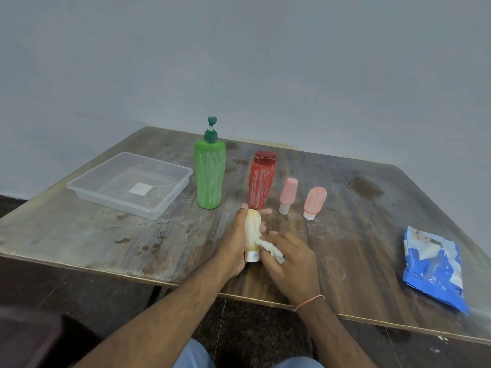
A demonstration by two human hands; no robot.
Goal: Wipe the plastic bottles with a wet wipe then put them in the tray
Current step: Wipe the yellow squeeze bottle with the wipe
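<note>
We hold the small yellow plastic squeeze bottle with a white cap [252, 233] in our left hand [233, 243], fingers curled round its body from behind, cap toward us and rounded end away, just above the worn wooden table [106, 235]. Our right hand [289, 257] pinches the crumpled white wet wipe [271, 251] between thumb and fingers and presses it against the bottle's lower side, beside the cap. White smears show on the bottle above the wipe, so we judge the wiping to be under way and not finished. To do it well, we draw the wipe along the whole length from cap to rounded end, turn the bottle within the left fingers to bring the hidden side forward, and refold the wipe to a clean face once it soils. The grip should stay light, since a soft bottle may dent or leak at the cap. Beyond the fingertips stand the tall green pump bottle [210, 176], the red flip-cap bottle [261, 180] and two small pink squeeze bottles [288, 195] [314, 201], all streaked white; left of the left fingers lies the clear plastic tray [90, 193], holding no bottle; well right of the right fingers lies the blue wipe packet [431, 266]
</note>
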